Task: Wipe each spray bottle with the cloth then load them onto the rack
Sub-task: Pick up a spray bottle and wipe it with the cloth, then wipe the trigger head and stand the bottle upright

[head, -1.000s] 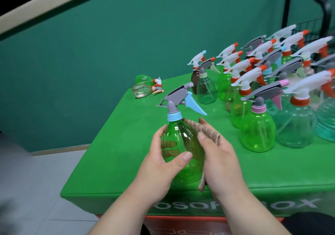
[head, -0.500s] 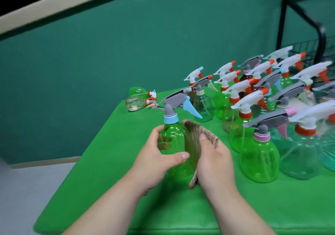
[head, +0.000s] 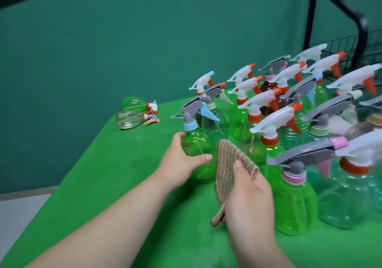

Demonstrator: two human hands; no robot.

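Your left hand (head: 179, 160) clamps green bottle (head: 199, 154), upright, mid-table (head: 103, 174). Right hand (head: 247, 195) pinches cloth (head: 229, 164) just right of it, possibly touching. Rack (head: 359, 46) past far right corner.

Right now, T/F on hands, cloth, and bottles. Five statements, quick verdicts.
1. The left hand grips the green bottle with the blue collar. True.
2. The cloth lies flat on the table. False: the right hand holds it up beside that bottle.
3. Two bottles lie on their sides at the far left of the table. True.
4. The held bottle has a white trigger head. False: its head is grey with a blue trigger.
5. The black rack stands at the far right. True.
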